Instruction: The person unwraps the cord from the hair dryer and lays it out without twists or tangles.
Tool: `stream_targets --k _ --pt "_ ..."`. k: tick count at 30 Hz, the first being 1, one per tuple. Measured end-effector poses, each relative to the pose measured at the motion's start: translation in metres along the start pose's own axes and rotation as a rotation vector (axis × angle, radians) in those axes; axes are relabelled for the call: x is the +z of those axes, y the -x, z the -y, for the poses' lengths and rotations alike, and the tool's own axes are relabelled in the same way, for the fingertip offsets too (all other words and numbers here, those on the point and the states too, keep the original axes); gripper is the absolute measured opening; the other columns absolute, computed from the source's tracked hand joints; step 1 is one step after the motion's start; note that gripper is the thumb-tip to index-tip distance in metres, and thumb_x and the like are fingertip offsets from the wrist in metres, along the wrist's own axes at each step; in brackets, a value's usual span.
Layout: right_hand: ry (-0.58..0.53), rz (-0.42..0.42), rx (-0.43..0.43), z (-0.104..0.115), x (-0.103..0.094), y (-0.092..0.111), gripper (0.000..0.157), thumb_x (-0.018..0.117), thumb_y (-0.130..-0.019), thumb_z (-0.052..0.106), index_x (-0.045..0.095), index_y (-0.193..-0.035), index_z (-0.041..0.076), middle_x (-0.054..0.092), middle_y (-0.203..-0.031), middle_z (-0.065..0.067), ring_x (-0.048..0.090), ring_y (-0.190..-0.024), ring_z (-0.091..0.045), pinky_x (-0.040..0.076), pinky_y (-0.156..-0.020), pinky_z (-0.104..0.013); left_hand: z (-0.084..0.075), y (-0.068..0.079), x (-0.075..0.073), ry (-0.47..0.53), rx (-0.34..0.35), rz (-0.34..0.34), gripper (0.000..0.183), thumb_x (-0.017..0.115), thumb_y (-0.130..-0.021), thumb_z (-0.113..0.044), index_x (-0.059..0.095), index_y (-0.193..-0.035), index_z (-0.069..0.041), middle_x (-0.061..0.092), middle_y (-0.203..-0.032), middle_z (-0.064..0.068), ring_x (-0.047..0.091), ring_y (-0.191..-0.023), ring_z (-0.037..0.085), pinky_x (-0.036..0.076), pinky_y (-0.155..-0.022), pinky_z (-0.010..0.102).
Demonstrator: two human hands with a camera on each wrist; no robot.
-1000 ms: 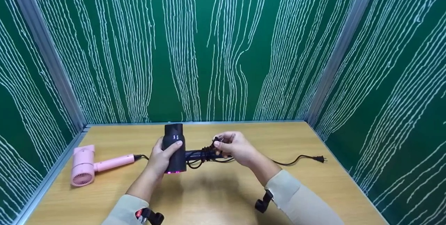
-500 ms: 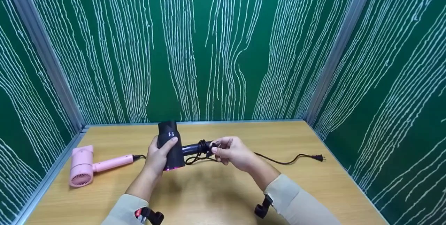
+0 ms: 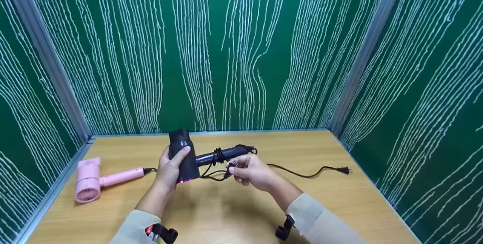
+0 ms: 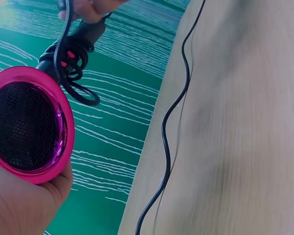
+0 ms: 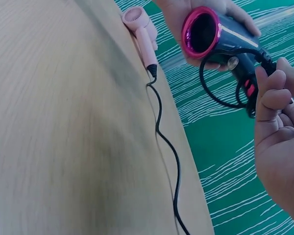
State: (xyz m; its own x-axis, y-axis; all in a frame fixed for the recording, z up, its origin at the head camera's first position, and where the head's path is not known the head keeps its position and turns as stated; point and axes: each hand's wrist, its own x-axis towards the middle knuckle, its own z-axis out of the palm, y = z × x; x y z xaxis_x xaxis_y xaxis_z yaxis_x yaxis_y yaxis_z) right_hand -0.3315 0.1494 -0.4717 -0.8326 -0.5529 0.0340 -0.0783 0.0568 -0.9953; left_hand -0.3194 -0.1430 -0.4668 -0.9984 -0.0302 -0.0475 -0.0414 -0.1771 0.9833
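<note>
A black hair dryer (image 3: 188, 166) with a pink rear rim (image 4: 67, 120) is raised above the table. My left hand (image 3: 168, 170) grips its barrel, thumb lying across the top. Several turns of the dryer's black cord (image 3: 218, 155) are wound round its handle (image 3: 236, 152), which points right. My right hand (image 3: 252, 173) pinches the plug end of this cord (image 5: 267, 64) between thumb and fingers, just in front of the handle. A loose loop hangs from the plug end toward the barrel in the right wrist view. The plug's prongs are mostly hidden by the fingers.
A pink hair dryer (image 3: 88, 179) lies at the left of the wooden table (image 3: 226, 221). Its black cord (image 5: 159, 117) runs behind my hands to a two-pin plug (image 3: 345, 170) at the right. Green walls with white lines (image 3: 241, 47) enclose the table.
My right hand has drawn the plug end down, from above the handle to in front of it. The black dryer has tilted, its handle end rising, and fewer turns of cord stay bunched there.
</note>
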Motion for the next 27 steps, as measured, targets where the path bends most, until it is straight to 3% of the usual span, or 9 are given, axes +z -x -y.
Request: stream_targets --k 6,10,16,21,27 --pt "-0.037 0.0 0.036 -0.011 -0.003 0.0 0.034 0.074 -0.099 0.014 0.066 -0.12 -0.013 0.059 -0.069 0.002 0.047 -0.057 -0.009 0.039 -0.05 -0.021 -0.002 0.002 0.002 0.008 -0.025 0.02 0.074 0.069 -0.099 -0.054 0.034 -0.158 -0.029 0.053 -0.145 0.016 0.06 -0.123 0.034 0.06 -0.097 0.041" --pt "-0.044 -0.008 0.069 -0.017 -0.005 0.0 0.027 0.074 -0.099 0.015 0.07 -0.117 -0.005 0.058 -0.07 0.003 0.045 -0.057 -0.008 0.036 -0.051 -0.021 -0.003 0.003 0.005 0.014 -0.034 0.026 0.076 0.069 -0.098 -0.054 0.031 -0.16 -0.031 0.052 -0.146 0.015 0.059 -0.125 0.034 0.06 -0.098 0.042" --pt "-0.065 0.005 0.071 -0.025 -0.008 -0.004 0.008 0.072 -0.1 0.014 0.07 -0.101 0.007 0.051 -0.067 0.003 0.04 -0.056 -0.009 0.031 -0.05 -0.022 -0.005 0.006 0.009 0.052 0.002 0.047 0.069 0.066 -0.102 -0.045 0.035 -0.16 -0.024 0.055 -0.14 0.018 0.063 -0.116 0.031 0.061 -0.092 0.04" --pt "-0.037 0.002 0.054 -0.027 -0.009 -0.006 0.007 0.072 -0.099 0.015 0.069 -0.095 0.011 0.051 -0.065 0.003 0.041 -0.055 -0.009 0.033 -0.049 -0.022 -0.007 0.007 0.009 0.064 -0.008 0.072 0.064 0.064 -0.103 -0.044 0.038 -0.158 -0.024 0.057 -0.136 0.018 0.065 -0.111 0.029 0.062 -0.089 0.04" --pt "-0.029 -0.029 0.092 -0.029 -0.012 -0.007 0.013 0.076 -0.096 0.019 0.071 -0.101 0.007 0.055 -0.071 0.002 0.042 -0.059 -0.009 0.034 -0.053 -0.021 -0.006 0.007 0.01 0.095 -0.015 0.103 0.058 0.062 -0.104 -0.04 0.041 -0.155 -0.022 0.061 -0.127 0.018 0.069 -0.105 0.029 0.064 -0.085 0.044"
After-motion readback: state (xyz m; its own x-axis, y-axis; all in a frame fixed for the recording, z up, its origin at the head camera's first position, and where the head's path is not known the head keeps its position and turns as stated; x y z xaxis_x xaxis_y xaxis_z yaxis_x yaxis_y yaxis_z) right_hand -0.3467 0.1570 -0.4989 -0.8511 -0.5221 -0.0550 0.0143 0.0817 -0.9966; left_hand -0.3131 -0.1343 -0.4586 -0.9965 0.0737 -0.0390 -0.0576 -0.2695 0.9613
